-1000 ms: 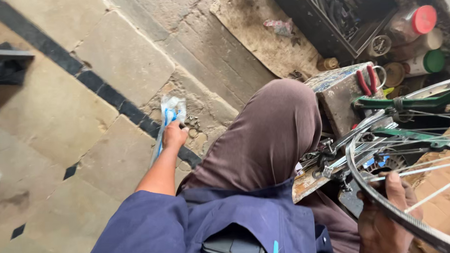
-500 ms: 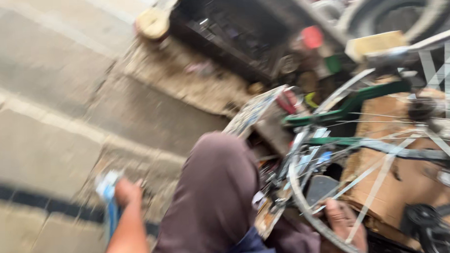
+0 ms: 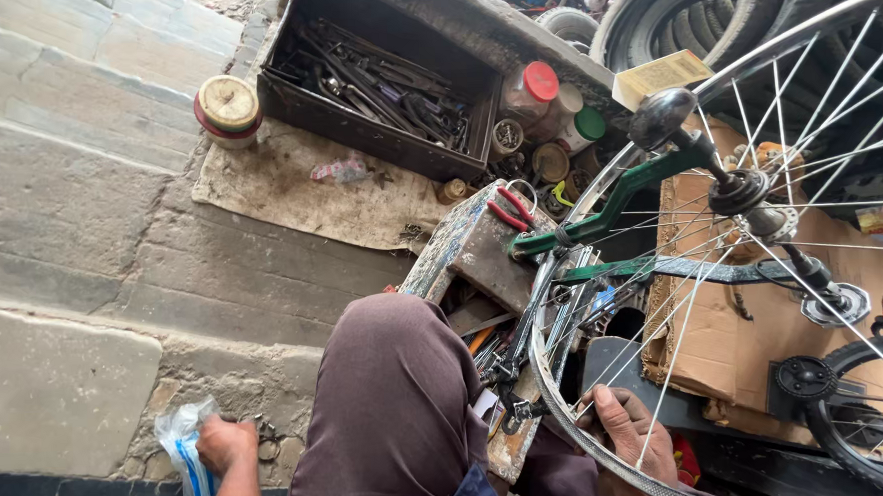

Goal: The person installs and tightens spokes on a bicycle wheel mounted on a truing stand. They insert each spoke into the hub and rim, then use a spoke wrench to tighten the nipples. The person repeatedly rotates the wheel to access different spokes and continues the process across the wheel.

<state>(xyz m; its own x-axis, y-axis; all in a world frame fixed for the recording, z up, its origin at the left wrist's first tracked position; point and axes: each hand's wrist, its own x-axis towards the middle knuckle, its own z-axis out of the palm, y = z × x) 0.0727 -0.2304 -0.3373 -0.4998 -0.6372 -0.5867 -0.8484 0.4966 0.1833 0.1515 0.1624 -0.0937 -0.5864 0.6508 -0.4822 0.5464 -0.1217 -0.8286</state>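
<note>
My left hand (image 3: 225, 443) rests low on the stone floor at the bottom left, fingers closed on a clear plastic bag (image 3: 183, 453) with blue in it; small metal parts lie just to its right. My right hand (image 3: 632, 435) grips the silver rim of a spoked bicycle wheel (image 3: 605, 457) at the bottom centre. The wheel sits in a green bicycle frame (image 3: 616, 205) turned upside down. My knee in brown trousers (image 3: 398, 396) is between the two hands.
An open dark toolbox (image 3: 289, 97) full of wrenches stands at the top. Beside it are a round tin (image 3: 226, 107), several jars (image 3: 539, 90), red-handled pliers (image 3: 511, 208) on a worn metal box, cardboard (image 3: 709, 356) and stacked tyres (image 3: 707, 19).
The view has swung up and to the right, from the paved floor to the toolbox and the wheel. My left hand still holds the bag; my right hand stays on the rim.
</note>
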